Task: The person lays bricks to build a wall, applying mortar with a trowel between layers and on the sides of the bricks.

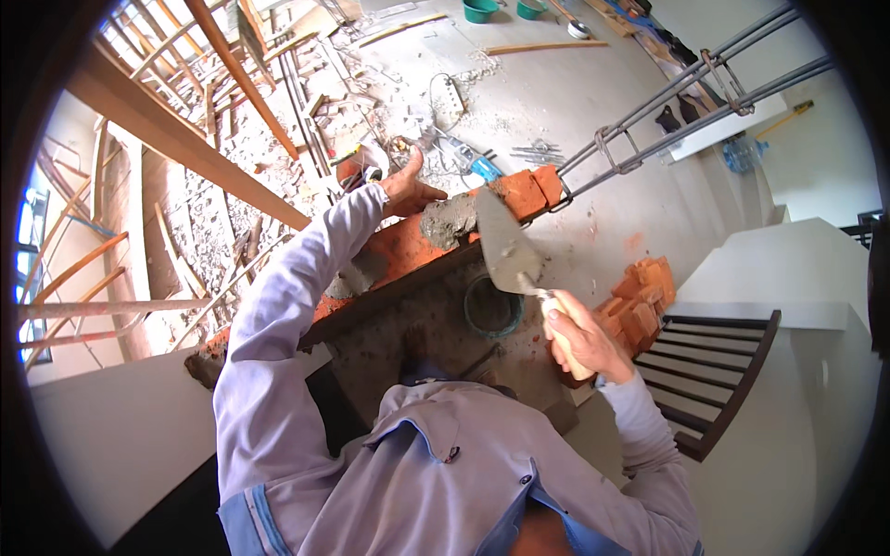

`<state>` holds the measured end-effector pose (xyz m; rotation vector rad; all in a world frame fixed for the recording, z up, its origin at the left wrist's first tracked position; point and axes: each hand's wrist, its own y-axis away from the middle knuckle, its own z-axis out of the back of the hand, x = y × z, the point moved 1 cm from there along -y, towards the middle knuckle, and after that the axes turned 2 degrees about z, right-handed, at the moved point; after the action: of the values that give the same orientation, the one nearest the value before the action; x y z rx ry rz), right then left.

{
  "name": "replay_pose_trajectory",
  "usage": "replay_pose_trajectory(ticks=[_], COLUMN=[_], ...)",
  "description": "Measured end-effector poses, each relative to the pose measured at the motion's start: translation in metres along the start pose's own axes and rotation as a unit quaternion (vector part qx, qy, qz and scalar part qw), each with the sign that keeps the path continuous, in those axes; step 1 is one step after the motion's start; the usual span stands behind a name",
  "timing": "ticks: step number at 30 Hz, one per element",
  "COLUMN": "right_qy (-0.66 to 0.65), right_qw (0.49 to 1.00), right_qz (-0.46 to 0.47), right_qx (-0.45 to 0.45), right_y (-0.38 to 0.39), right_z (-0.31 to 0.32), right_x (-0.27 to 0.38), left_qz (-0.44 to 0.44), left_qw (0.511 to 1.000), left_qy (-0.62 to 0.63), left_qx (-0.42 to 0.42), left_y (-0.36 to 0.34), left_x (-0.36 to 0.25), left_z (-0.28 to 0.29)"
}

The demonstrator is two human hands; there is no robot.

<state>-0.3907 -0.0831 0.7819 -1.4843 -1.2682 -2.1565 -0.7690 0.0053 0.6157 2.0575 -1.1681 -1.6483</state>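
Our right hand (586,339) is closed around the wooden handle of a trowel (510,255), whose broad blade points away from us, with its tip beside the mortar (450,221) on top of a low brick wall (408,243). The wall runs slantwise in front of us, from lower left to upper right. Our left hand (409,192) is at the wall's far side, just left of the mortar, thumb apart from the fingers, holding nothing that we can see; we cannot tell whether it touches the bricks. Below the wall on our side stands a round bucket (491,334), and to the right of the trowel we have a pile of loose bricks (642,295). Steel bars (640,165) extend from the wall's right end, while a blue power tool (484,169) lies on the floor beyond.
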Motion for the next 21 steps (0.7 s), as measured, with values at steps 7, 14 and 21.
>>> replay_pose_trajectory(ticks=[7, 14, 21], right_qy=[0.234, 0.414, 0.515], right_qw=[0.97, 0.895, 0.837], right_qz=[0.042, 0.14, 0.144], right_qx=[-0.049, -0.089, -0.113], right_y=[-0.017, 0.006, 0.002], right_z=[-0.034, -0.03, -0.021], right_x=[-0.004, 0.034, 0.039], left_qz=[-0.034, -0.043, -0.074], left_qw=[0.997, 0.996, 0.991], left_qy=[-0.013, -0.051, -0.116], left_qx=[0.071, 0.063, 0.005], left_y=[-0.018, 0.01, 0.002], left_x=[-0.001, -0.013, -0.01], left_z=[0.003, -0.02, -0.024])
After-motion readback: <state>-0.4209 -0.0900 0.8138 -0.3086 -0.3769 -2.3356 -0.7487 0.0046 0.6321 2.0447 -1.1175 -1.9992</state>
